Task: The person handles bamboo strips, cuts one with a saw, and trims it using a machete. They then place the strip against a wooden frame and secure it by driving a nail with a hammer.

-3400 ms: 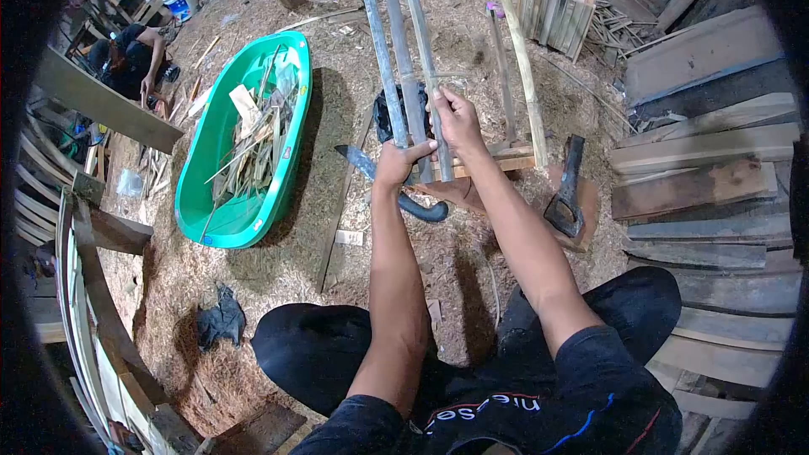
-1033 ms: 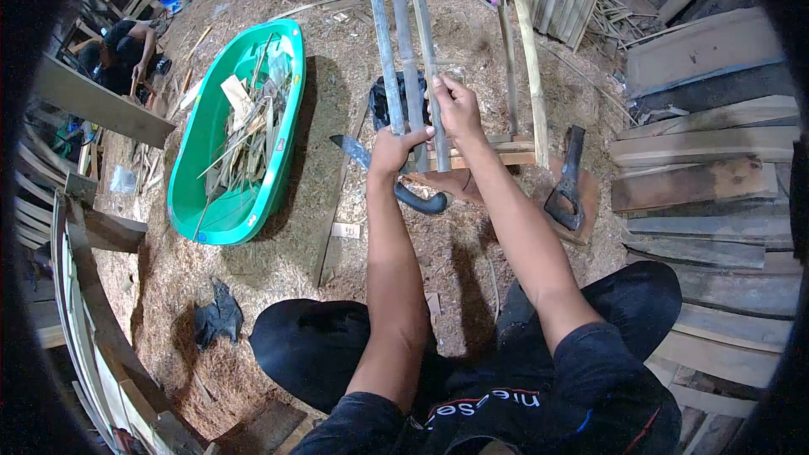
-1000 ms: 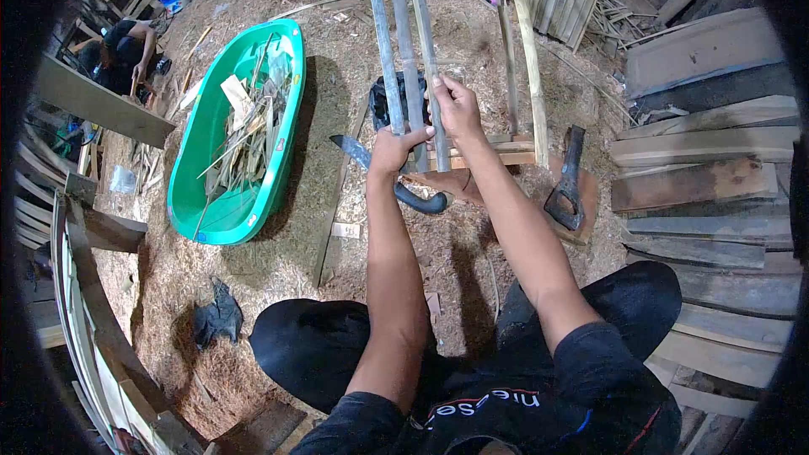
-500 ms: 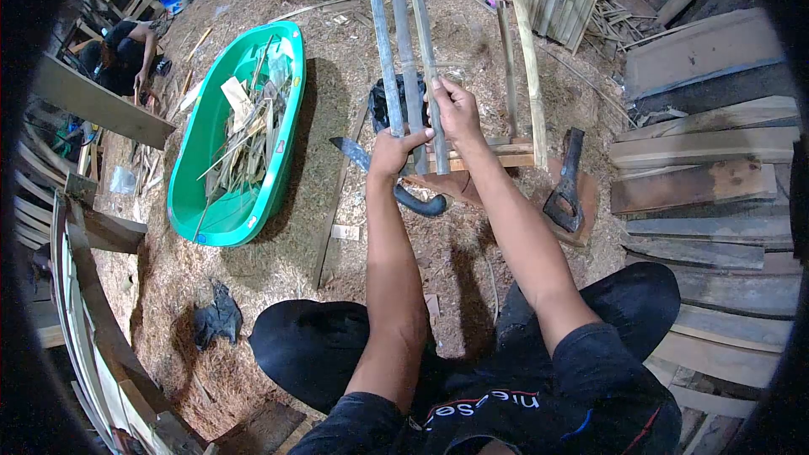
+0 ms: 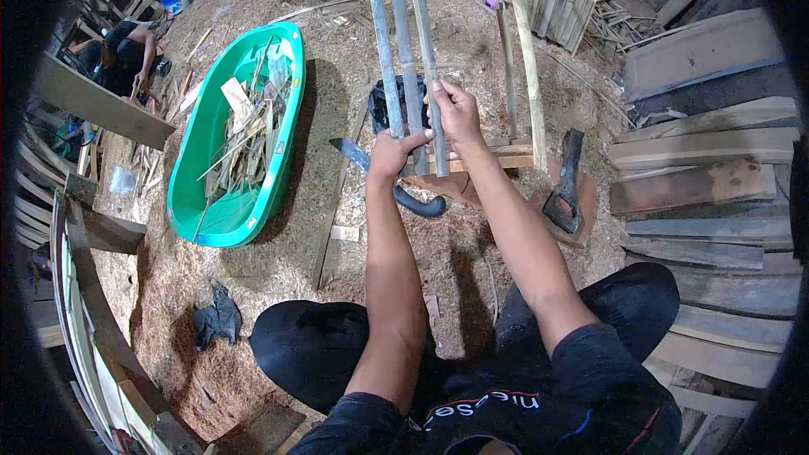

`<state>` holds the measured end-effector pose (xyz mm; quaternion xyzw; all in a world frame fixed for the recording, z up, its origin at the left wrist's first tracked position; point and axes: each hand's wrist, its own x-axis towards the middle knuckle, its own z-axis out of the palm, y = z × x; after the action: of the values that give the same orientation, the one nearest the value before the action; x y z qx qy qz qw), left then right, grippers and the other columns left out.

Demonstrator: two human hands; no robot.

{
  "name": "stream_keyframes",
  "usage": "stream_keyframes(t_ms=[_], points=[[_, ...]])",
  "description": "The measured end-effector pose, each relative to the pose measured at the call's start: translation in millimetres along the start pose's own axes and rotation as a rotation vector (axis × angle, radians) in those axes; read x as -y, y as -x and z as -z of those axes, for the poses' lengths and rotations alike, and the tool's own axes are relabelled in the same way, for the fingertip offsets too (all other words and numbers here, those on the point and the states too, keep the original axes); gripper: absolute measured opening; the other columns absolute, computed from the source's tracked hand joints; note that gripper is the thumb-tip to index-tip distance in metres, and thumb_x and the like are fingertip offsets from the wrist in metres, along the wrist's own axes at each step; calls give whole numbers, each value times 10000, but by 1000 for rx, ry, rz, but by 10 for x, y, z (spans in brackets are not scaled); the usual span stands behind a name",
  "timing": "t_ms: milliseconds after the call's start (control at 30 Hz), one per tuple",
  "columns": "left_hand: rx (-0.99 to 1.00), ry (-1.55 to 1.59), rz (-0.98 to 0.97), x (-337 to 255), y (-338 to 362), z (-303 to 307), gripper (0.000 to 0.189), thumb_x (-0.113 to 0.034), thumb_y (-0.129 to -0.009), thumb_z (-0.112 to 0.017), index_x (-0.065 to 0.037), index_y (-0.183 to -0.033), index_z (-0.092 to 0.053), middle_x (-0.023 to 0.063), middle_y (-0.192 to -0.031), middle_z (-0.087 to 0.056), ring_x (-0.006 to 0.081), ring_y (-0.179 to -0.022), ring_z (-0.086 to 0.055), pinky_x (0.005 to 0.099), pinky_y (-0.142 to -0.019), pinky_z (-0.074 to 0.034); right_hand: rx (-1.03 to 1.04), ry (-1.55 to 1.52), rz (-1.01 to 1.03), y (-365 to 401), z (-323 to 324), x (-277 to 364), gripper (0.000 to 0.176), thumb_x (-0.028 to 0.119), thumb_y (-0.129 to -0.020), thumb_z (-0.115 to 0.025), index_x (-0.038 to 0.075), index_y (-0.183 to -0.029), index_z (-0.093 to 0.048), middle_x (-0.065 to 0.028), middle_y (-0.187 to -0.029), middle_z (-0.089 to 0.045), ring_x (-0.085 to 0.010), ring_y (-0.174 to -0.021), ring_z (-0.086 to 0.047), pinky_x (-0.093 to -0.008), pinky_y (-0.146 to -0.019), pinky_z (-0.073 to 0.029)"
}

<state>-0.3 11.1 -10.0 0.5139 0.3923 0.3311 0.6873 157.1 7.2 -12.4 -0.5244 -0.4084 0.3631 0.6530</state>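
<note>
Three narrow wooden strips stand out in front of me, side by side. My left hand [image 5: 396, 153] is closed on the lower ends of the left strip [image 5: 383, 59] and the middle strip [image 5: 404, 34], its thumb across them. My right hand [image 5: 457, 116] grips the right strip [image 5: 424, 34] near its lower part. Below my hands lies a curved blade with a dark handle [image 5: 419, 202], its blade partly hidden by my left wrist. Behind the strips is a black bag [image 5: 380, 109], and wooden pieces [image 5: 510, 157] lie beyond my right wrist.
A green tub [image 5: 289, 152] of wood scraps stands left. A hatchet-like tool [image 5: 570, 177] rests on a block at right. A slatted wooden box [image 5: 558, 8] is farther back. Boards [image 5: 699, 141] line the right side. Another person [image 5: 126, 55] crouches at upper left.
The strips have shifted very slightly in my hands; my grip looks the same. The other person's hand at upper left has moved a little.
</note>
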Motion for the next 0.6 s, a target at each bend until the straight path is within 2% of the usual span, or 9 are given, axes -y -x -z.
stream_keyframes(t_ms=[200, 300, 400, 600], points=[[-19, -48, -6, 3, -1, 5, 219, -104, -800, -784, -17, -980, -693, 31, -849, -693, 131, -728, -637, 296, -686, -510, -44, -40, -22, 13, -26, -5, 276, 255, -1023, -560, 21, -1102, -682, 8, -751, -605, -63, -580, -533, -235, -519, -445], [-30, -47, 10, -35, 31, -7, 230, -104, -801, -783, -16, -993, -693, 29, -864, -693, 128, -735, -635, 293, -692, -509, -58, 39, 5, 10, -12, -19, 280, 251, -1024, -557, 15, -1116, -676, 6, -763, -606, -66, -573, -531, -234, -517, -448], [-47, 11, -31, -23, 22, -26, 193, -125, -767, -820, -15, -892, -723, 30, -813, -705, 122, -696, -631, 297, -652, -498, -40, -43, -31, 10, -19, -7, 282, 248, -1021, -562, 12, -1128, -673, 8, -770, -606, -67, -571, -533, -231, -517, -453], [-32, -10, -6, -69, 40, -22, 199, -129, -770, -817, -9, -898, -724, 28, -812, -703, 121, -709, -633, 294, -665, -497, -35, 43, -48, 23, 0, 42, 271, 237, -1016, -571, 12, -1122, -678, 11, -770, -615, -62, -577, -541, -220, -526, -454]])
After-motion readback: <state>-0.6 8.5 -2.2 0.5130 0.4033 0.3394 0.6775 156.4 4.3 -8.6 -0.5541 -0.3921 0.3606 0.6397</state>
